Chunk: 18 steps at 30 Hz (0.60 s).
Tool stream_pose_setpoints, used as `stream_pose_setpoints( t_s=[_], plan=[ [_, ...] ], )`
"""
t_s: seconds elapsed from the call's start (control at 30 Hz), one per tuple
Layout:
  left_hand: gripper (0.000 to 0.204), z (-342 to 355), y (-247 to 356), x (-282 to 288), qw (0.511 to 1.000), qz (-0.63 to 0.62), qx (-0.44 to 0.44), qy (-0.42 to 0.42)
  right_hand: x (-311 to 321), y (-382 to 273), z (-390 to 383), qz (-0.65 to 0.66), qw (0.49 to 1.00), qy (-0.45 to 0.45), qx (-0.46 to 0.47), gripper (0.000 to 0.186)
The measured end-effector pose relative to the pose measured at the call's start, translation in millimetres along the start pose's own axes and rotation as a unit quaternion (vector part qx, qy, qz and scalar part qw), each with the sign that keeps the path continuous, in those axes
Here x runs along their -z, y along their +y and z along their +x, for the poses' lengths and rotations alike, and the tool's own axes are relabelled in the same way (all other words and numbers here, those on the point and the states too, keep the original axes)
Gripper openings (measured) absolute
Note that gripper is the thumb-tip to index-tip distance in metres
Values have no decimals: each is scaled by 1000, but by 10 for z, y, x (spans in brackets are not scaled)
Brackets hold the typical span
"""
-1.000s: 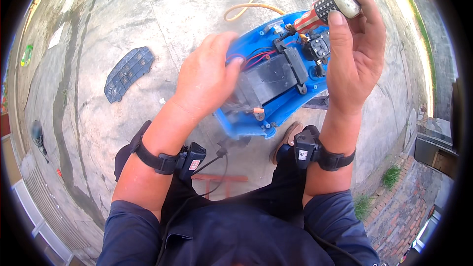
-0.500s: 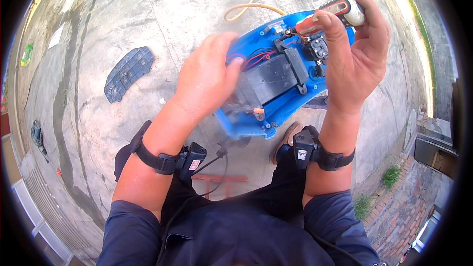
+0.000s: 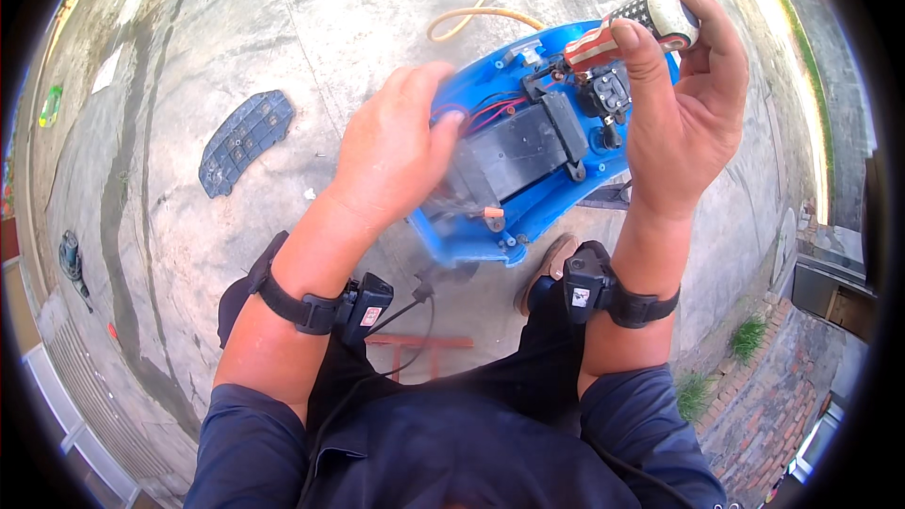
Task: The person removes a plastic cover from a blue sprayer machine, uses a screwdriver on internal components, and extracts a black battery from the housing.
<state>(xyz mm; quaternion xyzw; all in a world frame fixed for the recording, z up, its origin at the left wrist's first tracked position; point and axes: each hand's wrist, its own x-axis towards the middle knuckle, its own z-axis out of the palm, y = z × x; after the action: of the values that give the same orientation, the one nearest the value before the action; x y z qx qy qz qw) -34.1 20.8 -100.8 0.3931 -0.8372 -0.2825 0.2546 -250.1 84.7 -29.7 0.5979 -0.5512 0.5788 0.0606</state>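
- The left hand [image 3: 394, 146] is closed on the upper left edge of the blue shell [image 3: 558, 205], thumb bent over the inner side of the rim. The other fingers lie together outside it; their tips are out of sight, so I cannot tell how they press.
- The right hand [image 3: 686, 123] pinches the patterned handle of a screwdriver [image 3: 643, 13], thumb on the near side, forefinger curved around the pale butt end. The remaining fingers are bent behind and partly hidden.
- The screwdriver slants over the shell's upper right part, its narrow end down and to the left. I cannot tell whether its tip touches anything.
- The shell lies aslant above the ground [image 3: 349, 19] in front of the knees, open side up.
- Inside it, a black box [image 3: 518, 155] fills the middle, with a black bar [image 3: 563, 123] across its right end.
- Red and dark wires [image 3: 492, 113] run between the box and the shell's upper edge, close to the left thumb.
- A black unit [image 3: 605, 92] sits toward the shell's right end, just below the screwdriver.
- An orange-tipped piece [image 3: 493, 213] is near the shell's lower left corner.
- A yellow hose [image 3: 462, 15] loops on the ground beyond the shell's upper edge.
- A dark plate [image 3: 247, 141] lies on the ground, well left of the shell.
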Motion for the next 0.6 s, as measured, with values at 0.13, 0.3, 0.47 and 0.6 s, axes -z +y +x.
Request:
stream_pose_setpoints(
  t_s=[0.13, 0.3, 0.47, 0.6],
  plan=[
    [41, -9, -7, -2, 1000, 1, 0, 2, -91, -40, -2, 93, 995, 4, -18, 46],
    [41, -4, 3, 8, 1000, -1, 3, 1, -120, -29, -6, 143, 990, -2, 2, 44],
    [41, 5, 18, 4, 1000, -2, 6, -3, -72, -50, -8, 45, 999, 3, -6, 42],
    [41, -4, -8, 6, 1000, -3, 3, 2, -83, -108, 22, 140, 989, -18, -51, 42]
  ],
)
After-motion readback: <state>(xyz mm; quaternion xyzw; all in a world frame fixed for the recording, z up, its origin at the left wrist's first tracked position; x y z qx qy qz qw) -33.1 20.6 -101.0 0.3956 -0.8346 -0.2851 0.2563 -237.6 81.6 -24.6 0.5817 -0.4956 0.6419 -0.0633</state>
